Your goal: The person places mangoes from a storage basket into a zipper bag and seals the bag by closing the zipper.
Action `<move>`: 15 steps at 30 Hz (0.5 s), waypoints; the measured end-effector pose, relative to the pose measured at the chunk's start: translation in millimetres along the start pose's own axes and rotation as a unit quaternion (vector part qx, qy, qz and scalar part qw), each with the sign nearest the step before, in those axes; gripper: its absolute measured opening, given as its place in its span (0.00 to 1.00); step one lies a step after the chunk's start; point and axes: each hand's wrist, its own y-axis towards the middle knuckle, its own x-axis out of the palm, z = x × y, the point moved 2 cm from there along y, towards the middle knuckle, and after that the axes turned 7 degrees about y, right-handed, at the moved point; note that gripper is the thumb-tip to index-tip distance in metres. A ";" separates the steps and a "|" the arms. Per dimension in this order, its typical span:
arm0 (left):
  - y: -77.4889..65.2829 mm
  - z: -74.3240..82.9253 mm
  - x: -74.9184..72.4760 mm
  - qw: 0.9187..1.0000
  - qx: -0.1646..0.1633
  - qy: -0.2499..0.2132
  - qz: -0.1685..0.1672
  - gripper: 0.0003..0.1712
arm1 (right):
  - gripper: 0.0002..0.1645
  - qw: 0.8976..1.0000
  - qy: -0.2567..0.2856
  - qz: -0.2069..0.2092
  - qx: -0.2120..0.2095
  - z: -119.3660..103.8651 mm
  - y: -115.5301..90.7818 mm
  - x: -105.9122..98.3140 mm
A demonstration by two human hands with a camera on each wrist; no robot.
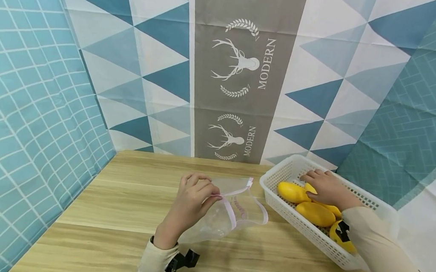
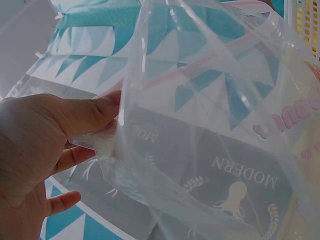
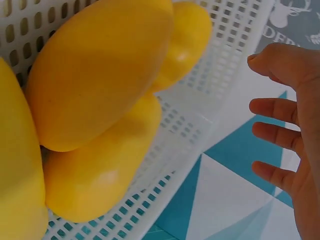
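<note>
My left hand (image 1: 189, 202) pinches the rim of a clear zip bag (image 1: 213, 223) between thumb and fingers. The bag has a pink zip strip and a slider, and its mouth gapes toward the right. In the left wrist view the thumb presses on the film of the bag (image 2: 200, 110), whose pink print shows at the right. My right hand (image 1: 327, 188) hovers over a white plastic basket (image 1: 311, 240), fingers spread and holding nothing. Several yellow mangoes (image 1: 315, 214) lie in the basket; in the right wrist view a large mango (image 3: 100, 75) rests across others.
The basket stands at the right of the wooden table (image 1: 119, 213), with its far end by the back wall. Patterned sheets cover the back wall (image 1: 240, 91), and a blue checked sheet (image 1: 31, 117) hangs at the left.
</note>
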 end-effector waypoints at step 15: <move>-0.4 0.9 2.2 1.000 -0.003 -0.005 -0.012 0.11 | 0.37 0.990 0.057 -0.085 0.094 5.0 11.2 29.3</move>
